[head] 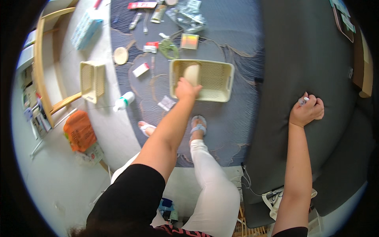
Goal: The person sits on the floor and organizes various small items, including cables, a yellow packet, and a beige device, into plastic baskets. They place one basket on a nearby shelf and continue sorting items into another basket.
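A cream plastic basket [214,96] lies on the rug in front of my feet, its perforated inside facing up. My left hand [187,89] reaches over its near rim and grips a beige, round-edged flat object [192,73] inside the basket's left half. What exactly this object is I cannot tell. Off to the right, my right hand [308,110] rests against the dark grey sofa [291,65], fingers curled around a small whitish stick-like item [303,100]. Most of that item is hidden by the fingers.
Around the basket lie a small box [189,41], a green cord [168,49], a white-and-red box [141,70], a plastic bag [189,17] and a round beige lid-like piece [121,55]. Leftward are a white bottle [124,101], a second basket [92,81] and an orange bag [80,130].
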A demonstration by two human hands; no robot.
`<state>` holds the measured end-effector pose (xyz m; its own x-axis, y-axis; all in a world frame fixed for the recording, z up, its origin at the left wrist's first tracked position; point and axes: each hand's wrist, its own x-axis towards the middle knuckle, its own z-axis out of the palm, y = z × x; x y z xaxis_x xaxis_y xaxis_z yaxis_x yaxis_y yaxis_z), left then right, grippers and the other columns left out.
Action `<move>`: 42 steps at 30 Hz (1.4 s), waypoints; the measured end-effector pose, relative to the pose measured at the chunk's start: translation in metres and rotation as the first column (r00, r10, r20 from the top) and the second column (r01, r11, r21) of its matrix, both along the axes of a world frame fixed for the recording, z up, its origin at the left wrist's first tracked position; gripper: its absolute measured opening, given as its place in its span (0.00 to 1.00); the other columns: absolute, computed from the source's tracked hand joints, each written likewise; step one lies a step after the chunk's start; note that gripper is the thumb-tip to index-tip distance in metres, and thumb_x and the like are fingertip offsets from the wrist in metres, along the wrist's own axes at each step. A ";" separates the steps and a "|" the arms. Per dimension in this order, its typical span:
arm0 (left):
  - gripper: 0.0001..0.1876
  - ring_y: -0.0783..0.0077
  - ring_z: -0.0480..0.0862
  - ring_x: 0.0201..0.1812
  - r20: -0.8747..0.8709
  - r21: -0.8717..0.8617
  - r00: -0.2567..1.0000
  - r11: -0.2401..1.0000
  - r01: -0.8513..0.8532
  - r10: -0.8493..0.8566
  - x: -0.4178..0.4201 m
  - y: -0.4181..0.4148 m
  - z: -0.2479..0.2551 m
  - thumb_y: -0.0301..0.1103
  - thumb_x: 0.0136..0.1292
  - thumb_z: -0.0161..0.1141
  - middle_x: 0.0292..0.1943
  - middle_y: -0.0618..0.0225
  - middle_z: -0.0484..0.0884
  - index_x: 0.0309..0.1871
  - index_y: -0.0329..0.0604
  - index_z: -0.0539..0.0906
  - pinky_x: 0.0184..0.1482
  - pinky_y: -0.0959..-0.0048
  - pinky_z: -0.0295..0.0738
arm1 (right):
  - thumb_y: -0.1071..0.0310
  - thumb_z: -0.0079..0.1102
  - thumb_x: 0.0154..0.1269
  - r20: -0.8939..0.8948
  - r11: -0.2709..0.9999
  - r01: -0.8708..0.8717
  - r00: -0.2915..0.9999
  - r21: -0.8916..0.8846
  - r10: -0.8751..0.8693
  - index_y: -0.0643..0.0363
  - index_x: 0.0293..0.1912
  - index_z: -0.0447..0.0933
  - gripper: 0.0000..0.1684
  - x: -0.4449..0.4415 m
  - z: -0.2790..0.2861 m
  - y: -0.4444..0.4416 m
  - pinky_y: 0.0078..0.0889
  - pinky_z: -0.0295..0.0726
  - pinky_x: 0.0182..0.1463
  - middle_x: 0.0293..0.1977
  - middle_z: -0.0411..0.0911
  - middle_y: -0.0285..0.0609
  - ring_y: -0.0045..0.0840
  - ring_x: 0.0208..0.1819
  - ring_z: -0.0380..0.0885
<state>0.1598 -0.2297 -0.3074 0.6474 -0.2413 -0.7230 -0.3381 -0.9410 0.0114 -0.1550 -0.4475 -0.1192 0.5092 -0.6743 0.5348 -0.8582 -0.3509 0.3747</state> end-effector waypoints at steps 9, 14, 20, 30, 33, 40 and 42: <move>0.39 0.69 0.83 0.46 -0.823 -0.014 0.462 0.800 -0.600 0.332 0.044 0.183 0.247 0.41 0.56 0.70 0.49 0.61 0.82 0.69 0.42 0.64 0.51 0.65 0.80 | 0.56 0.60 0.69 0.016 0.994 0.096 0.995 0.051 -0.097 0.48 0.39 0.76 0.08 0.042 0.049 0.033 0.47 0.70 0.46 0.40 0.74 0.38 0.36 0.43 0.74; 0.51 0.62 0.82 0.58 -0.972 0.129 -0.028 0.431 -0.893 0.233 0.080 0.279 0.349 0.44 0.53 0.75 0.62 0.50 0.75 0.76 0.43 0.56 0.56 0.62 0.81 | 0.65 0.53 0.67 0.169 0.509 -0.104 0.982 0.854 -0.083 0.55 0.39 0.77 0.06 0.145 0.000 0.134 0.54 0.74 0.36 0.30 0.78 0.50 0.49 0.33 0.77; 0.54 0.54 0.82 0.57 -0.951 0.276 -0.232 0.221 -0.935 0.207 0.080 0.343 0.425 0.44 0.49 0.77 0.66 0.41 0.72 0.75 0.41 0.56 0.55 0.57 0.82 | 0.64 0.63 0.64 0.027 0.125 0.032 0.896 0.992 -0.443 0.61 0.47 0.72 0.16 0.211 -0.112 0.185 0.51 0.80 0.44 0.41 0.83 0.58 0.53 0.41 0.83; 0.55 0.51 0.81 0.58 -0.899 0.418 -0.394 0.109 -0.902 0.192 0.042 0.373 0.443 0.46 0.47 0.78 0.66 0.41 0.70 0.75 0.41 0.56 0.57 0.54 0.81 | 0.60 0.65 0.63 0.029 -0.109 -0.172 0.648 0.979 -0.761 0.68 0.63 0.68 0.34 0.284 -0.132 0.204 0.41 0.83 0.51 0.56 0.78 0.59 0.45 0.62 0.76; 0.55 0.53 0.79 0.61 -0.908 0.408 -0.375 0.194 -0.892 0.187 0.055 0.373 0.424 0.47 0.47 0.78 0.66 0.41 0.70 0.75 0.41 0.56 0.59 0.55 0.79 | 0.59 0.63 0.65 0.124 0.123 -0.063 0.806 0.990 -0.578 0.62 0.65 0.69 0.32 0.245 -0.164 0.210 0.44 0.76 0.61 0.58 0.76 0.60 0.47 0.60 0.77; 0.54 0.56 0.78 0.63 -0.977 0.197 -0.181 0.156 -0.968 0.111 0.039 0.369 0.475 0.44 0.50 0.78 0.66 0.48 0.72 0.76 0.41 0.56 0.62 0.59 0.77 | 0.67 0.59 0.69 0.319 0.000 -0.330 0.912 0.944 -0.257 0.62 0.49 0.79 0.12 0.228 0.044 0.364 0.39 0.81 0.49 0.41 0.84 0.50 0.40 0.43 0.83; 0.54 0.57 0.78 0.63 -0.996 0.065 -0.054 0.157 -0.985 0.074 0.040 0.358 0.502 0.41 0.50 0.79 0.66 0.51 0.73 0.76 0.42 0.55 0.62 0.59 0.77 | 0.59 0.57 0.74 0.221 -0.326 -0.411 0.845 0.851 -0.487 0.55 0.49 0.80 0.13 0.201 0.108 0.401 0.32 0.80 0.43 0.36 0.84 0.42 0.30 0.38 0.84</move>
<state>0.2000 0.1284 0.1942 0.0864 -0.7020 -0.7069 0.9473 -0.1617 0.2765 0.0465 -0.0467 -0.0109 0.5240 -0.4618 -0.7157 -0.7091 0.2289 -0.6669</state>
